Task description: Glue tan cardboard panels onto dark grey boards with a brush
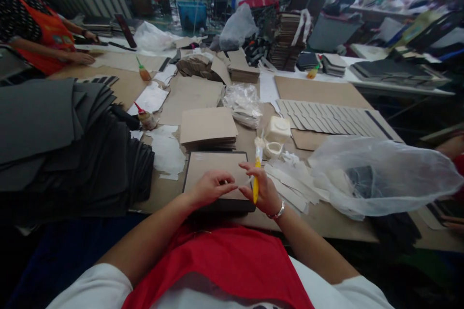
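Head view, seated worker at a cluttered work surface [326,222]. Left hand [209,189] is narrowly curled over a tan card panel [213,171], with nothing seen held in it. The panel lies in a black-edged board [221,205] at the near edge of the surface. Right hand [263,188] holds a yellow pen-shaped tool [255,188] between thumb and fingers, standing nearly upright with its pale end pointing far. A silver bracelet [278,211] sits on that wrist. The hands are close together above the panel; whether they touch cannot be confirmed.

Just right of the right hand, pale strips [290,183] lie in a loose pile, touching a clear plastic bag [377,174] with dark material inside. Far of the hands stand a white plastic tub [278,129], a tape roll [272,149] and a stack of tan card pieces [208,125]. A squeeze bottle with a red nozzle [147,118] stands near a heap of dark grey sheets [61,145] on the left. Far right, a cardboard sheet [319,89] carries rows of grey strips [326,118]. At far left, a co-worker in an orange apron [43,34] rests both hands on the surface.
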A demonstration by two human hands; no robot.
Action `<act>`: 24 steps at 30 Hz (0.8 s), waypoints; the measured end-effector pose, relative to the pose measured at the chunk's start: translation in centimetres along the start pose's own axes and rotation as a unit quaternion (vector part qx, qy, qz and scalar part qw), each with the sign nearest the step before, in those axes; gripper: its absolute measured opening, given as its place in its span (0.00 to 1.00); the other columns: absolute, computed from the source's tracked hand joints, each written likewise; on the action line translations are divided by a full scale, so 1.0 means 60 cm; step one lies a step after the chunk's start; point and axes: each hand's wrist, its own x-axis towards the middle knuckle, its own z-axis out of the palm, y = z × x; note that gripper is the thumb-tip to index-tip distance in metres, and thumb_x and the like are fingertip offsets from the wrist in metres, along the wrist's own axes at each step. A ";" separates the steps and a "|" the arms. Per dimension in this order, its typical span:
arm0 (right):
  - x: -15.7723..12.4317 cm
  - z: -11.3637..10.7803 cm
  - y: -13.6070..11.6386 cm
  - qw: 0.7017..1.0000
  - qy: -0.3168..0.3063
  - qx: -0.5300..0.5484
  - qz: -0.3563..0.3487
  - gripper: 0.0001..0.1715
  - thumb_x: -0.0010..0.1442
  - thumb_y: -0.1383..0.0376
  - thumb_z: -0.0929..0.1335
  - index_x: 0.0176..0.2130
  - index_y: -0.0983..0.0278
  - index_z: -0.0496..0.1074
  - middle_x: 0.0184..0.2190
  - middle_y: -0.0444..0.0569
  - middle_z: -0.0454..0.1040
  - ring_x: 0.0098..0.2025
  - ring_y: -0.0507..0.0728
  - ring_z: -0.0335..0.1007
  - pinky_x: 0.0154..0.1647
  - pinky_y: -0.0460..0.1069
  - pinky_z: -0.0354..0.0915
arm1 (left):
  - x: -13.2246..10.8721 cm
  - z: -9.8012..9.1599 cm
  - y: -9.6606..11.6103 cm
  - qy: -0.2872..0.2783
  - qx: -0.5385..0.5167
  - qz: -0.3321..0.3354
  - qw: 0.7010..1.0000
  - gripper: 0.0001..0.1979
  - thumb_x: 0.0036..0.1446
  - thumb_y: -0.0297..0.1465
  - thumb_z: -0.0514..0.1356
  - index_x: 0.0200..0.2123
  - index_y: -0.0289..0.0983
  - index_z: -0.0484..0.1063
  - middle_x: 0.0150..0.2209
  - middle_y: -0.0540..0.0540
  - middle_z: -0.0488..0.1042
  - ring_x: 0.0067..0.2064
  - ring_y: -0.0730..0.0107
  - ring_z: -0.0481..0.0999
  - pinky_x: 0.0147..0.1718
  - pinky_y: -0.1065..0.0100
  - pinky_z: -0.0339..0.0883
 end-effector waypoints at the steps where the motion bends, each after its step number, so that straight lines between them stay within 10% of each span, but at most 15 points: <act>1: 0.010 0.006 0.002 0.999 -0.025 0.022 0.006 0.18 0.56 0.61 0.68 0.43 0.59 0.59 0.43 0.51 0.72 0.46 0.56 0.70 0.48 0.55 0.65 | -0.009 -0.015 0.002 -0.005 0.017 -0.001 1.000 0.12 0.53 0.38 0.59 0.27 0.34 0.74 0.24 0.51 0.70 0.26 0.77 0.66 0.27 0.75 0.59; 11: 0.057 0.028 0.072 0.988 -0.048 -0.044 0.141 0.10 0.56 0.61 0.66 0.37 0.61 0.60 0.30 0.46 0.70 0.30 0.54 0.70 0.32 0.49 0.66 | -0.010 -0.153 -0.087 0.111 0.031 -0.145 0.983 0.12 0.52 0.37 0.55 0.31 0.34 0.72 0.22 0.52 0.69 0.23 0.75 0.68 0.25 0.73 0.61; 17: 0.096 0.058 0.122 0.950 -0.057 -0.157 0.263 0.16 0.54 0.61 0.66 0.42 0.63 0.61 0.32 0.50 0.71 0.30 0.58 0.70 0.32 0.51 0.63 | 0.033 -0.137 -0.134 0.258 0.179 -0.168 0.935 0.08 0.48 0.30 0.58 0.34 0.36 0.71 0.25 0.51 0.71 0.28 0.72 0.70 0.30 0.72 0.60; 24: 0.098 0.072 0.132 0.943 -0.052 -0.210 0.252 0.15 0.55 0.62 0.65 0.43 0.64 0.63 0.32 0.51 0.72 0.30 0.59 0.69 0.31 0.51 0.61 | 0.040 -0.121 -0.139 0.295 0.197 -0.173 0.919 0.13 0.50 0.30 0.58 0.41 0.36 0.68 0.22 0.54 0.68 0.26 0.73 0.69 0.30 0.72 0.59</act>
